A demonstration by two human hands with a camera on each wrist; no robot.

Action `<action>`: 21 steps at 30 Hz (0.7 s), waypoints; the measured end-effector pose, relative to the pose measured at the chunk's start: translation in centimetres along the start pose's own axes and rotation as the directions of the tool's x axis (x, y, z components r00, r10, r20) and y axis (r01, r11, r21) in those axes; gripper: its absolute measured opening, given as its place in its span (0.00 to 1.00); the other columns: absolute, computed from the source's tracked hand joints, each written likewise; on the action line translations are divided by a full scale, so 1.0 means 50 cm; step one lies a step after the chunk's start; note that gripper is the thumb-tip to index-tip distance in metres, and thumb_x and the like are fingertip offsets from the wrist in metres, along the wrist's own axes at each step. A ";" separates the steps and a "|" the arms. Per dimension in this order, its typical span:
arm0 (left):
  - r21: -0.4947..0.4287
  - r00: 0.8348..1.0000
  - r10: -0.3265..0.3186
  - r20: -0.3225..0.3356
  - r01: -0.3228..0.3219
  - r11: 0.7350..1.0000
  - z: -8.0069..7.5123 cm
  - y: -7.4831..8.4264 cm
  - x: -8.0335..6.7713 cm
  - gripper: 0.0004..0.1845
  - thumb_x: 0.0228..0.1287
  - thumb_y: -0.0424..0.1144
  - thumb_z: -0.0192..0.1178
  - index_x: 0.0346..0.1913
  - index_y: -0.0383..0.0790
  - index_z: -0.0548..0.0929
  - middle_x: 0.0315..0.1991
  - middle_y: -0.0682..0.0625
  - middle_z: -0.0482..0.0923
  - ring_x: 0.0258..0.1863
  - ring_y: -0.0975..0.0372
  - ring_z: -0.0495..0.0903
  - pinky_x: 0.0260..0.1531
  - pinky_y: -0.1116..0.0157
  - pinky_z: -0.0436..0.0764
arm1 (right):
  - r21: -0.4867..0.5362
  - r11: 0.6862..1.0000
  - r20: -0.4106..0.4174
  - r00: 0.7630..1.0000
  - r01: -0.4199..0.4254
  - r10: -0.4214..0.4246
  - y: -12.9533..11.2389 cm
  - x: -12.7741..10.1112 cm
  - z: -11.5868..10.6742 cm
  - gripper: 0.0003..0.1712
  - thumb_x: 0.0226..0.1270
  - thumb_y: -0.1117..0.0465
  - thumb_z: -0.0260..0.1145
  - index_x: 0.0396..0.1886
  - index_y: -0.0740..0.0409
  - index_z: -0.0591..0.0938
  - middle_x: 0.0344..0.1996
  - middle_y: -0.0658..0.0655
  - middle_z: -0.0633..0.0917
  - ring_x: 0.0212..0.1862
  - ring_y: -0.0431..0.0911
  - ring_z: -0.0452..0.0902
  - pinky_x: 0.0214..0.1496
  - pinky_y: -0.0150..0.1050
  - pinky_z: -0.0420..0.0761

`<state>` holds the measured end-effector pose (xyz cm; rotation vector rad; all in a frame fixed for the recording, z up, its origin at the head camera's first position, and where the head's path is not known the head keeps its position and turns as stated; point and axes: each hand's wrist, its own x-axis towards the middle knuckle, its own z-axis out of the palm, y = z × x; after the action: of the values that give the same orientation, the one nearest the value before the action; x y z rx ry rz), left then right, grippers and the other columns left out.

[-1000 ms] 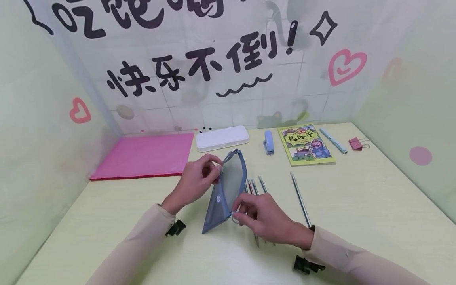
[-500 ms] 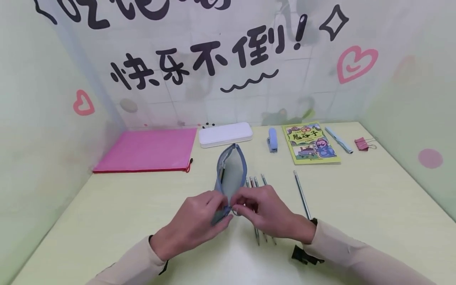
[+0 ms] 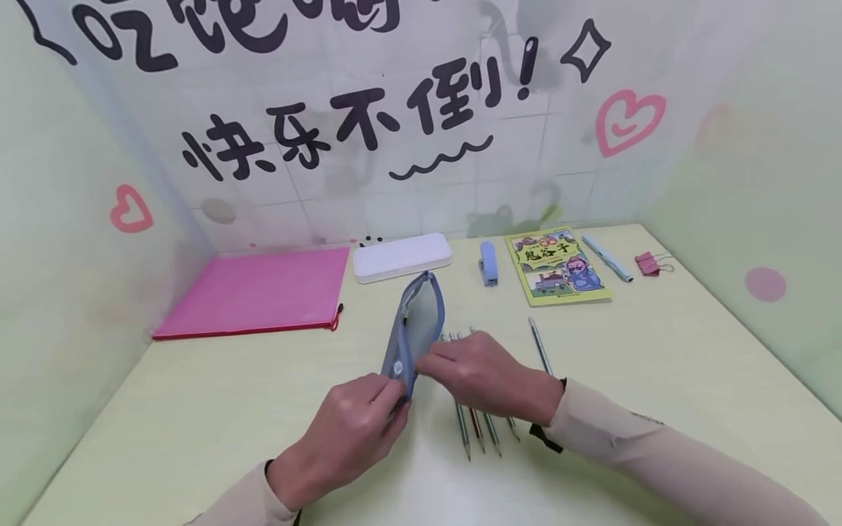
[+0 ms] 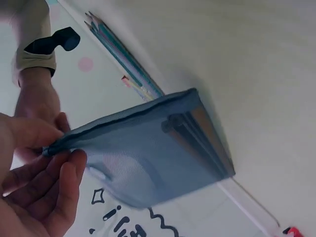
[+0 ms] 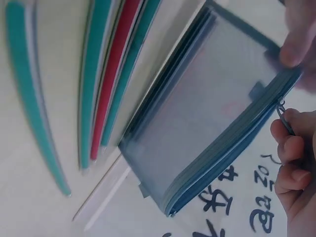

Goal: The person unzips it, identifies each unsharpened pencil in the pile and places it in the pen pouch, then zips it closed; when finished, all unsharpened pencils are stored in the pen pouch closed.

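At the near middle of the table [image 3: 658, 351], the near end of the blue mesh pouch [image 3: 414, 329] is pinched by the left hand [image 3: 351, 431] from 7 o'clock, while its zipper end is pinched by the right hand [image 3: 487, 376] from 4 o'clock. The pouch's long axis is run from 6 to 12 o'clock, standing on edge, both hands equally close. Loose pencils [image 3: 476, 427] are laid just at 3 o'clock. Since half a second earlier, the left hand has been drawn nearer and the pouch's mouth narrowed.
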<state>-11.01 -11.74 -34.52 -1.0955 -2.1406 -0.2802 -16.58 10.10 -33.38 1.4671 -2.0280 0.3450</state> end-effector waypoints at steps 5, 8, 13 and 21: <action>0.029 0.999 0.036 0.007 -0.037 0.999 -0.014 -0.008 -0.002 0.14 0.40 0.31 0.76 0.30 0.39 0.81 0.22 0.54 0.78 0.20 0.68 0.77 0.22 0.72 0.80 | -0.016 0.997 -0.015 0.997 -0.077 0.077 0.064 0.006 0.016 0.06 0.62 0.68 0.69 0.38 0.56 0.85 0.30 0.50 0.89 0.22 0.34 0.78 0.27 0.18 0.73; 0.023 0.999 0.052 0.015 -0.052 0.998 -0.017 -0.009 -0.014 0.15 0.38 0.31 0.76 0.31 0.39 0.81 0.22 0.54 0.78 0.20 0.67 0.76 0.22 0.72 0.80 | -0.055 0.990 -0.025 0.991 -0.132 0.131 0.112 0.004 0.030 0.05 0.63 0.68 0.68 0.38 0.58 0.84 0.31 0.52 0.89 0.21 0.37 0.77 0.27 0.23 0.77; 0.013 0.996 0.082 0.031 -0.082 0.997 -0.016 -0.004 -0.037 0.14 0.40 0.31 0.74 0.33 0.39 0.81 0.23 0.53 0.77 0.20 0.66 0.74 0.23 0.72 0.79 | -0.083 0.964 -0.032 0.967 -0.254 0.252 0.175 -0.008 0.044 0.05 0.64 0.68 0.69 0.39 0.60 0.85 0.31 0.55 0.89 0.26 0.43 0.83 0.31 0.35 0.84; 0.069 0.996 0.079 0.041 -0.082 0.994 -0.015 -0.006 -0.041 0.19 0.73 0.37 0.38 0.31 0.40 0.79 0.20 0.54 0.73 0.17 0.67 0.70 0.17 0.73 0.72 | 0.093 0.877 0.043 0.881 -0.472 0.470 0.204 -0.009 0.048 0.05 0.67 0.69 0.66 0.39 0.62 0.87 0.32 0.57 0.90 0.30 0.44 0.84 0.36 0.40 0.84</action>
<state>-10.07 -13.54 -35.34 -1.1517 -2.1169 -0.1462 -26.71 12.78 -34.14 1.0100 -2.4032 0.6426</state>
